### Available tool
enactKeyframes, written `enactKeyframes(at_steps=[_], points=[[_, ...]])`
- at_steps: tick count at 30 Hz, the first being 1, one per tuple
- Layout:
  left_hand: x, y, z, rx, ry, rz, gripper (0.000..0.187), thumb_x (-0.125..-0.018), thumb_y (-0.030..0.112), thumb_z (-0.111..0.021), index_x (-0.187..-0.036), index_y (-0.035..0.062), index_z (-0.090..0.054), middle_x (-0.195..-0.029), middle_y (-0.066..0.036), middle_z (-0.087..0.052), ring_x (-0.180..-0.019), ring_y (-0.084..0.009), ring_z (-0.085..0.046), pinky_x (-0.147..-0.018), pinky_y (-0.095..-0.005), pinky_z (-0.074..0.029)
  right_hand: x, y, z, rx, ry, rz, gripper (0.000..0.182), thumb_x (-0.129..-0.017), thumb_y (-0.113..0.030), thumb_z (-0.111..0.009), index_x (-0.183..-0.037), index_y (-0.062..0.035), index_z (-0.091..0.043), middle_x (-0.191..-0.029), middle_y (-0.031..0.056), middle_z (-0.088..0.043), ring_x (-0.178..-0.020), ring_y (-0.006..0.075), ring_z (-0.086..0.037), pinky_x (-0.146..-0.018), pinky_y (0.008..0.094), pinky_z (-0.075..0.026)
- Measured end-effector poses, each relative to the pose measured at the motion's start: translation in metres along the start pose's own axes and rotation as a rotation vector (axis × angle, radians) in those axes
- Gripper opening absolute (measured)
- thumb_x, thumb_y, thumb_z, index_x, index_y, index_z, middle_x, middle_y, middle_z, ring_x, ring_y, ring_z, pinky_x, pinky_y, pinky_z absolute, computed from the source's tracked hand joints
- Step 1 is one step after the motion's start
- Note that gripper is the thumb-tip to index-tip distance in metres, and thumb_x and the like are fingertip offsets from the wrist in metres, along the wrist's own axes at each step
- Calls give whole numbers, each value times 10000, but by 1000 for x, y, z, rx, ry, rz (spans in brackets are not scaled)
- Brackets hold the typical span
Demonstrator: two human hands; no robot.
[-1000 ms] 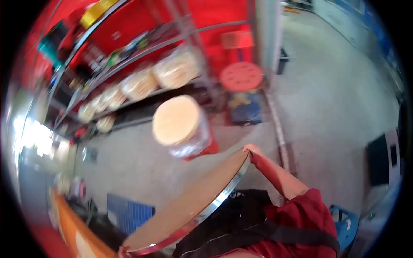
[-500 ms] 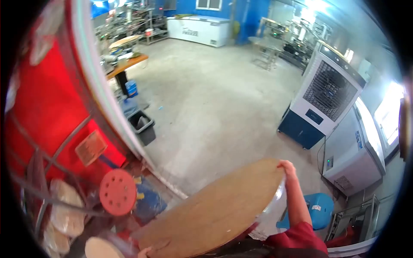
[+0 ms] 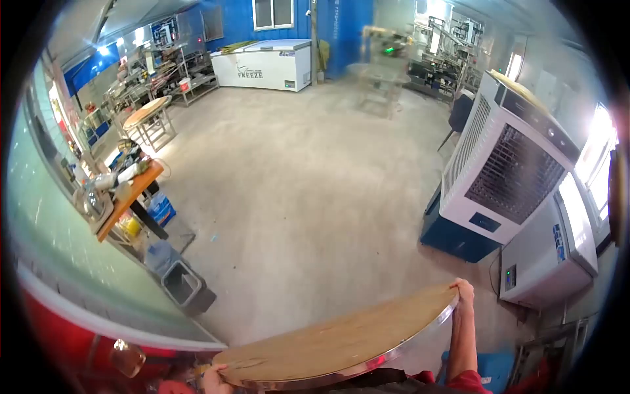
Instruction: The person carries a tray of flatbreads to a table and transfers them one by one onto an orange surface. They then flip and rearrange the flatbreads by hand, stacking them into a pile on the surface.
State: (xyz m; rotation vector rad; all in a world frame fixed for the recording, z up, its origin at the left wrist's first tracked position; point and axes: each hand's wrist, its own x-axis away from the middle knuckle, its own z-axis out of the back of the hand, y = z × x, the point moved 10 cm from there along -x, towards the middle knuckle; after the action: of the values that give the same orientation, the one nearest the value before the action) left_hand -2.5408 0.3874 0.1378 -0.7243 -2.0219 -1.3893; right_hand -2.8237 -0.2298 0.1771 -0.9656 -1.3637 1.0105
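Observation:
A large wooden tabletop [image 3: 341,335], round or oval with a shiny metal edge band, is held in front of my body at the bottom of the view. My right hand [image 3: 464,292] grips its far right edge, fingers curled over the rim, arm stretched forward. At the opposite end, my left hand [image 3: 215,379] clasps the left edge, thumb on the top face. The near side of the board is close to my torso, and its underside is hidden.
A grey bin [image 3: 186,287] and a wooden-topped table [image 3: 134,197] stand at left, by a glass panel [image 3: 72,230]. An air cooler [image 3: 505,171] and a chest freezer [image 3: 551,256] are at right. Another freezer [image 3: 262,69] sits at the back. A blue stool [image 3: 489,368] is near my right arm.
My view has lifted and turned left, showing more of the room. The tabletop looks flatter and lower, still between both hands. The red stool at left has mostly left the view.

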Motion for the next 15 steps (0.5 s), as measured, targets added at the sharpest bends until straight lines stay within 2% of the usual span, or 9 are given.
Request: enactKeyframes(at_steps=[4,5,6,7,10,11,13,14,15], points=[[-62,45,-78,-223,34,-194,292,-752,125,-440,-1029,67,-513,-910,-114,-566,-750,-271,-538,-578,-372,-461,-100,5,-99,171,-86,64,111,-579,11,-483,-498,18,-559,-556,73,-539,-527,156,-520,-464,262,-390],[-82,59,-97,-322,43,-270,288,-759,133,-431,-1028,69,-515,-906,-114,-565,-742,-272,-535,-572,-371,-459,-125,9,-128,30,-198,156,99,-573,18,-483,-519,25,-565,-557,68,-543,-514,152,-516,-455,264,-394],[-106,72,-118,-431,40,-348,285,-767,141,-422,-1026,70,-517,-902,-113,-564,-734,-272,-532,-566,-369,-457,-134,-1,-152,6,-140,95,92,-574,8,-490,-530,30,-567,-560,69,-544,-510,151,-512,-452,267,-393],[-139,89,-129,-779,6,-556,284,-795,177,-402,-1035,78,-515,-876,-112,-562,-690,-265,-520,-543,-356,-448,-140,-8,-175,-20,-80,26,88,-575,-2,-496,-541,36,-568,-562,70,-545,-506,151,-508,-448,271,-392],[-223,114,-261,139,-184,-109,292,-681,116,-489,-953,23,-537,-966,-91,-555,-947,-242,-505,-817,-357,-413,-239,-2,-206,-67,46,-14,99,-567,-69,-569,-539,26,-560,-551,58,-520,-485,144,-482,-443,280,-383],[-258,122,-291,241,-76,-18,411,-634,68,-460,-1034,-22,-474,-1007,-158,-527,-943,-323,-500,-850,-430,-395,-274,-22,-209,183,86,64,96,-559,-82,-576,-541,12,-563,-550,43,-508,-498,133,-479,-454,271,-380],[-289,143,-386,183,-191,82,354,-634,48,-458,-982,-7,-492,-984,-124,-527,-921,-272,-507,-817,-406,-413,-299,-65,-228,32,60,66,99,-571,-95,-561,-544,0,-568,-575,45,-519,-544,125,-493,-501,263,-392],[-306,151,-426,164,-211,99,356,-636,43,-455,-987,-9,-488,-978,-127,-526,-909,-273,-511,-807,-402,-420,-347,-57,-219,-3,-12,144,101,-587,-108,-556,-560,-13,-578,-594,51,-535,-579,129,-510,-537,254,-405],[-327,155,-465,144,-230,114,358,-638,38,-452,-992,-12,-483,-973,-130,-525,-896,-275,-514,-798,-398,-426,-350,-80,-232,-107,-12,125,101,-602,-100,-538,-579,-14,-585,-640,75,-562,-596,157,-534,-565,257,-427]])
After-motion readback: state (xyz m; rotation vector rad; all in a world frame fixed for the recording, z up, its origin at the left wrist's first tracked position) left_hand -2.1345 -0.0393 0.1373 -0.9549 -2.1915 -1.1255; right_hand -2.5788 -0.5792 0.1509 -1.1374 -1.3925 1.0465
